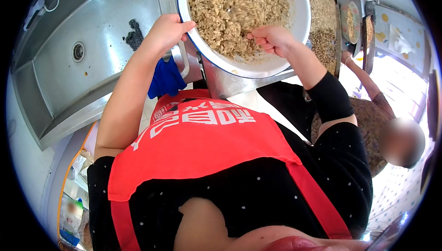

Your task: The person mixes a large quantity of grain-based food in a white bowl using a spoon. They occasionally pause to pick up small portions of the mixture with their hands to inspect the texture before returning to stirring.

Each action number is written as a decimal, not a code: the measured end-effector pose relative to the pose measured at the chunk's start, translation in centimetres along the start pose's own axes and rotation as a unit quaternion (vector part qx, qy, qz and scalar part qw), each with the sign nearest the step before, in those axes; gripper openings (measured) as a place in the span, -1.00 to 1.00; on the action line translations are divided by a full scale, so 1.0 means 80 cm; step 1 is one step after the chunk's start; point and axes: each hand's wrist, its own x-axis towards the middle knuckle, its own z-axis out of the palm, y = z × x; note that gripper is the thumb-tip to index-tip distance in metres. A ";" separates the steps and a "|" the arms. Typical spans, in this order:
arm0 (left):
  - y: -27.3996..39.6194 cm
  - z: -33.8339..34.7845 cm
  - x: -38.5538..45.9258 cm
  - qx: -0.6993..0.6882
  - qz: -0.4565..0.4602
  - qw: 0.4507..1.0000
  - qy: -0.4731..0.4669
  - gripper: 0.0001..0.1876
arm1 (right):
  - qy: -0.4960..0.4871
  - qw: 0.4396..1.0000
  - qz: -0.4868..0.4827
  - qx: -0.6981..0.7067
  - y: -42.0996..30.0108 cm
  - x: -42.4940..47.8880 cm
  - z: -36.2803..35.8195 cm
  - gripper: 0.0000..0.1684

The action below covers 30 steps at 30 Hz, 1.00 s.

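Note:
A large white enamel basin with a blue rim (302,26) holds a brown, crumbly food mixture (210,16). My left hand (172,31) grips the basin's left rim, thumb on top and fingers underneath. Over the right part of the mixture is my right hand (272,40), its fingers curled together. The mixture just beyond those fingertips is blurred by motion, and whether the fingers hold a utensil or some of the mixture cannot be made out.
A steel sink (100,19) with a dark scourer (134,36) lies at left. A blue cloth (165,78) hangs below the basin. Right of the basin stand a tray of grainy food (323,26) and an oval dish (350,23). A co-worker (366,123) is at right, one arm reaching towards the trays.

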 end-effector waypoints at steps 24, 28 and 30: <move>-0.001 0.002 0.001 -0.056 -0.003 0.998 -0.029 -0.77 | 0.311 0.797 -0.189 -0.481 -0.026 0.056 -0.102 -0.73; 0.007 0.001 -0.009 0.115 0.040 0.992 -0.008 -0.77 | 0.339 0.698 -0.134 -0.617 -0.054 0.031 -0.078 -0.73; 0.034 -0.004 -0.019 0.321 0.096 0.938 0.085 -0.76 | 0.355 0.670 -0.114 -0.642 -0.063 -0.025 -0.055 -0.77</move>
